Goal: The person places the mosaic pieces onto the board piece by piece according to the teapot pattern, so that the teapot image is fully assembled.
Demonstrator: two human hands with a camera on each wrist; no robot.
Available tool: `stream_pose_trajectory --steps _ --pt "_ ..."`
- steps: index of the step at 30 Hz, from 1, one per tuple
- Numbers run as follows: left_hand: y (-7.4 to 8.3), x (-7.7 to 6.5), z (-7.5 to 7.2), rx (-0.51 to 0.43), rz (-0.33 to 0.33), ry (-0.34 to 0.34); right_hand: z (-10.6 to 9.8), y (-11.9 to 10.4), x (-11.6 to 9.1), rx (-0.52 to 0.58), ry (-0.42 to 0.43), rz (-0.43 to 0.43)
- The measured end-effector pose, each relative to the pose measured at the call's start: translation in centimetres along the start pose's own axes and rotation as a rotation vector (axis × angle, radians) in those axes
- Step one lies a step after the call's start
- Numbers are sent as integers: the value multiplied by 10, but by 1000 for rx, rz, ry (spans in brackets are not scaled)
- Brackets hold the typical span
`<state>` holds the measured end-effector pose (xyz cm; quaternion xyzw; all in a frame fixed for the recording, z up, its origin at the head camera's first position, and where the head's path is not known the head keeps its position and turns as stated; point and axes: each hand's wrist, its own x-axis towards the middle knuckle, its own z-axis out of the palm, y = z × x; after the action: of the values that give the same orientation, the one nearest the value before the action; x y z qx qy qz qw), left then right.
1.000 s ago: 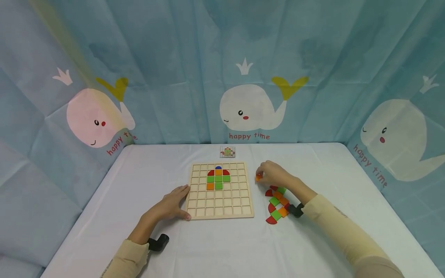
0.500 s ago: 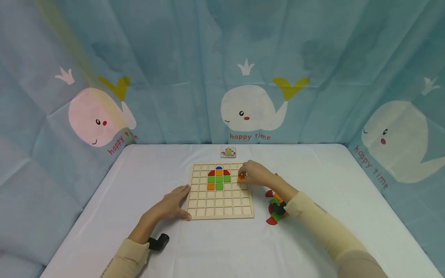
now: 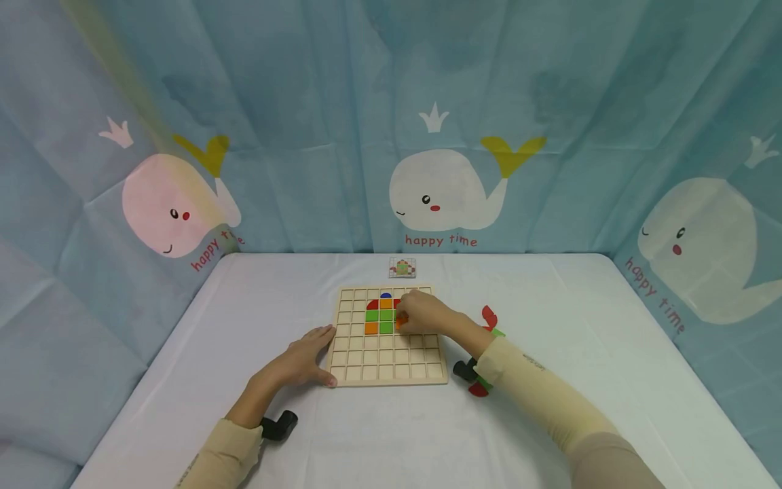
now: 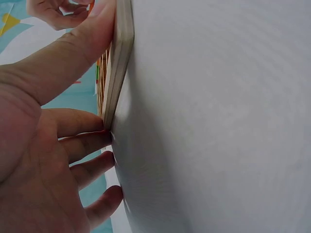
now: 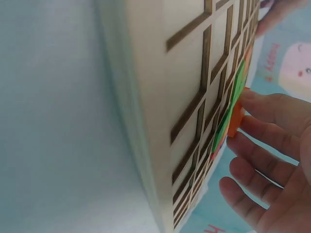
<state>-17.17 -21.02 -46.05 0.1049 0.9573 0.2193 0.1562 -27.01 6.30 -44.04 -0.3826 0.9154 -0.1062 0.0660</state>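
A wooden grid board point(image 3: 386, 371) lies on the white table. Red, orange, green and blue tiles fill several of its upper cells. My left hand point(image 3: 302, 358) rests against the board's left side, its thumb near the front left corner and its fingers fairly straight. In the left wrist view, the fingertips point(image 4: 108, 138) meet the board's edge and the table. With thumb and fingertips, my right hand point(image 3: 423, 314) pinches an orange square tile point(image 5: 236, 116) over the board. That tile is tilted, close above the green tiles point(image 5: 223, 127) in the right wrist view.
A small pattern card point(image 3: 402, 267) lies behind the board. To the right are loose pieces, among them a red one point(image 3: 489, 316) and another red piece point(image 3: 479, 390), partly hidden by my right forearm and its black wrist device point(image 3: 466, 370). A curtain with whales point(image 3: 449, 190) hangs behind the table.
My right hand has carried the orange tile leftward from beside the loose pieces to over the board, near the green tiles. The left hand has stayed at the board's edge.
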Motion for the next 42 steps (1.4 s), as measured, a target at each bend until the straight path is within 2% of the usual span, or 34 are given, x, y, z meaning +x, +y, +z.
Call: stream_pose_trajectory --steps 16,32,37,42 --pt "-1 0 1 4 -7 2 1 -9 6 -37 -49 0" --pt "3 0 0 8 -5 -1 4 -6 6 -14 -66 33" --pt "2 1 0 -6 -5 -8 2 -1 1 17 -50 28" --pt "0 1 0 -9 2 -9 -13 5 -12 55 1 30"
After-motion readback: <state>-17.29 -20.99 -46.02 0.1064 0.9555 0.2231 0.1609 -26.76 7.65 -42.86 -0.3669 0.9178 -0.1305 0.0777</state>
